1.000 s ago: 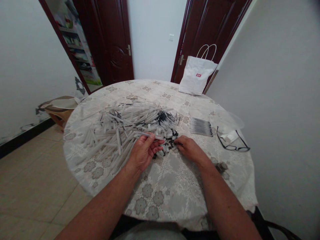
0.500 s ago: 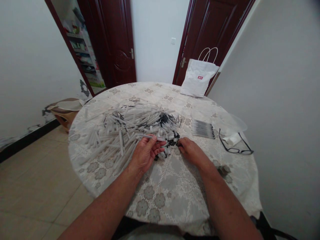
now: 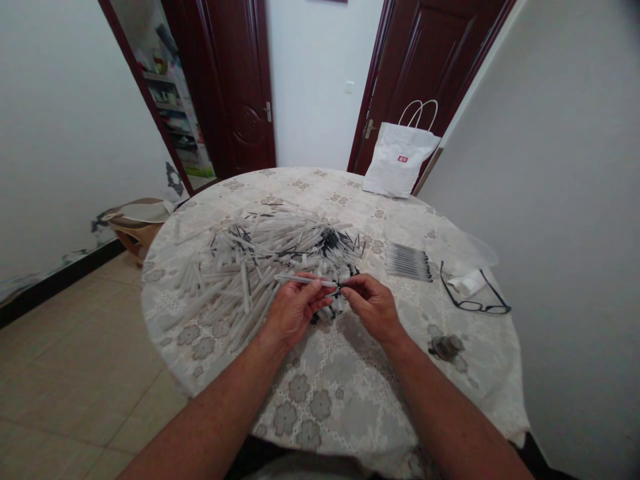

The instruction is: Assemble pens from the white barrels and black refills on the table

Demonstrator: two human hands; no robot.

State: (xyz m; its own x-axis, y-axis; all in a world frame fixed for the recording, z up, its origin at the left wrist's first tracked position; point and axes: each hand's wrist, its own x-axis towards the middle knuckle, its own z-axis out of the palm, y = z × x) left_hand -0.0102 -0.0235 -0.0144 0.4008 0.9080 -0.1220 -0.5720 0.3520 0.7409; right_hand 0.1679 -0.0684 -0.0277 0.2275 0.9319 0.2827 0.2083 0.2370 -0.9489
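Note:
My left hand (image 3: 295, 307) is closed around a translucent white pen barrel (image 3: 295, 279), which points left and slightly up across the pile. My right hand (image 3: 373, 303) pinches a small black pen part (image 3: 340, 286) at the barrel's right end; whether it sits inside the barrel I cannot tell. Behind and left of my hands spreads a heap of loose pen barrels (image 3: 220, 293). Thin dark refills (image 3: 330, 239) lie on top of the heap. Small black and clear parts are partly hidden beneath my fingers.
On the right, a row of pens (image 3: 409, 262) with dark ends lies side by side. Black-framed glasses (image 3: 473, 307) rest near a white roll (image 3: 467, 283). A small dark object (image 3: 447, 347) stands closer. A white paper bag (image 3: 401, 160) is at the back of the cloth-covered round table (image 3: 345, 407).
My right hand has moved left from the small black parts to the right end of the pen barrel, with a black part between its fingers. My left hand still holds the barrel.

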